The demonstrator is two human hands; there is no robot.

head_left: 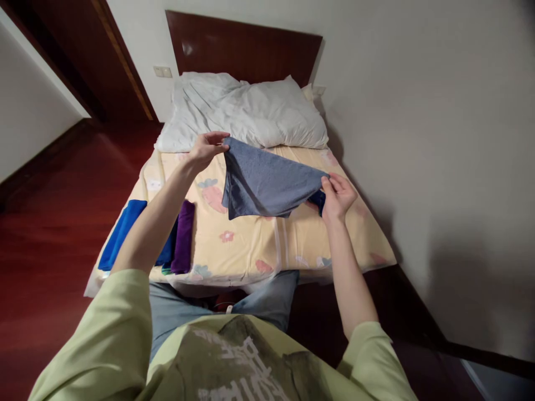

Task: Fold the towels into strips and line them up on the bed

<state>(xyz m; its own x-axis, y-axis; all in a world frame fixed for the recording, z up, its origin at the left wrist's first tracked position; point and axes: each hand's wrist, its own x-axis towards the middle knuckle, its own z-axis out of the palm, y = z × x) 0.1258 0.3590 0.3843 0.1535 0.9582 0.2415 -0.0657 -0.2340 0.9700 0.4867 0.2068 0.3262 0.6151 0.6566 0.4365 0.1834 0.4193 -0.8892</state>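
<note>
A grey-blue towel (267, 181) hangs stretched between my hands above the bed. My left hand (207, 149) pinches its upper left corner, and my right hand (337, 195) grips the right corner, which sits lower, so the top edge slopes down to the right. The lower edge hangs loose in folds. Behind it, near my right hand, a dark blue cloth (318, 199) shows in part. Left on the bed lie a folded bright blue cloth (121, 236) and a folded purple cloth (183, 236), with a darker blue cloth (166, 252) partly hidden by my left forearm.
The bed has a yellow patterned sheet (238, 259), white bedding (246, 111) heaped at its far end and a dark wooden headboard (246, 47). A wall (438, 139) stands close on the right. Reddish wooden floor (62, 239) lies on the left.
</note>
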